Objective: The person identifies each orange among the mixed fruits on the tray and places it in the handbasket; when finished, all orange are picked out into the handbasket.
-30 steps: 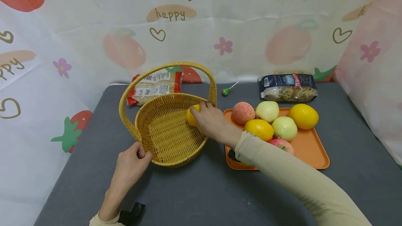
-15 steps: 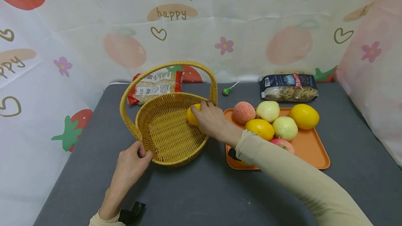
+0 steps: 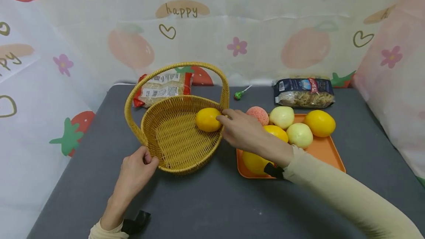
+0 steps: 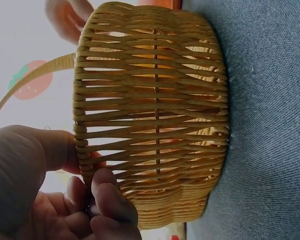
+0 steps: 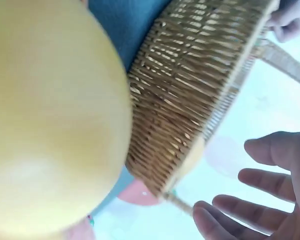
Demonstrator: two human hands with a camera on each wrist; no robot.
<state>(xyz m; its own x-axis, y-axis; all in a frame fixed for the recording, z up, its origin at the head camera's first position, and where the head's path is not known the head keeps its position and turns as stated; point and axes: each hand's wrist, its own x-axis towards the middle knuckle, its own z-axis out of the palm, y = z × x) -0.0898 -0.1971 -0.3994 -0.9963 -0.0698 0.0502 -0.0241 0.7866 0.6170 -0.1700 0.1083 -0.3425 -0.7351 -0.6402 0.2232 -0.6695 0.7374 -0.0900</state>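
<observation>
A round wicker basket point(image 3: 180, 146) with a tall arched handle stands on the left half of the table. My left hand point(image 3: 135, 172) pinches its near left rim, thumb and fingertips on the woven edge point(image 4: 81, 135) in the left wrist view. One lemon-like yellow fruit point(image 3: 208, 119) lies inside, against the basket's right wall. My right hand point(image 3: 247, 132) is at the right rim, its fingers spread and holding nothing in the right wrist view. Below its forearm is the orange tray point(image 3: 327, 154) of fruit, partly hidden by the arm.
On the tray lie a pink bumpy ball-shaped fruit point(image 3: 258, 115), pale green round fruits point(image 3: 300, 135) and more yellow ones point(image 3: 320, 123). Behind stand a red-edged packet point(image 3: 162, 89), a green lollipop point(image 3: 238, 95) and a dark blue pasta bag point(image 3: 303, 92). A patterned cloth hangs at the back.
My right hand has let go of the yellow fruit in the basket and drawn back to the right, over the rim. The left hand keeps its hold on the basket.
</observation>
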